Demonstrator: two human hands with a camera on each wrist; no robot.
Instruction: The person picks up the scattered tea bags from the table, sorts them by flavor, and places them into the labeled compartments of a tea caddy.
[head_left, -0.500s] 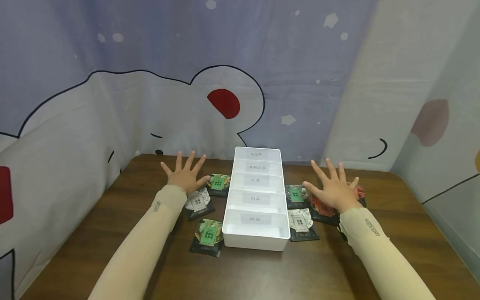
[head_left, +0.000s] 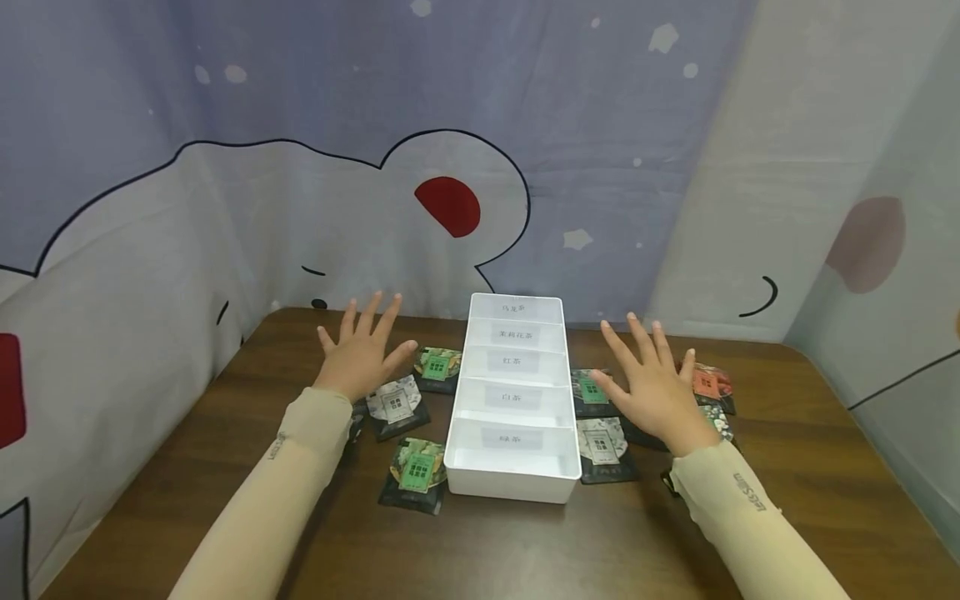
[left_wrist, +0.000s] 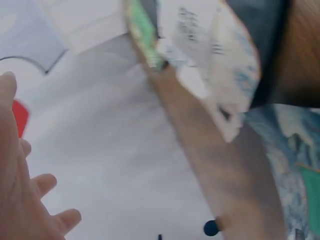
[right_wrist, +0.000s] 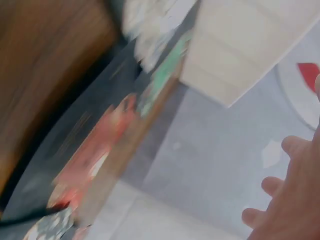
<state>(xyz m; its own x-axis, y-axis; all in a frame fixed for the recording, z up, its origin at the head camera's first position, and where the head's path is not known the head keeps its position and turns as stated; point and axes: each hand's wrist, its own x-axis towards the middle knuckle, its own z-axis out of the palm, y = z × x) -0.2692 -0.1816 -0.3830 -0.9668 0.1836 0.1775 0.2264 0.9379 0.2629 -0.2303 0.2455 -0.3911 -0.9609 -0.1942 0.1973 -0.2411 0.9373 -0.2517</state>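
Note:
My left hand hovers with spread, straight fingers over the left side of the table, nearest a white-labelled tea sachet and a green-labelled tea sachet. On the other side, my right hand, also spread and holding nothing, is above more sachets and partly hides them. Around it lie a green-labelled sachet, a white-labelled sachet and a red-labelled sachet. Between the hands stands a long white box whose several compartments carry printed Chinese labels and hold no sachets.
Another green-labelled sachet lies beside the box's front left corner. A dark sachet shows partly under the left wrist. The brown wooden table ends at the back against a printed curtain.
Both hands have shifted; the left slightly leftward, the right leftward and a little nearer. More of the red-labelled sachet and a floral one beside it now show. Sachets and box stay put.

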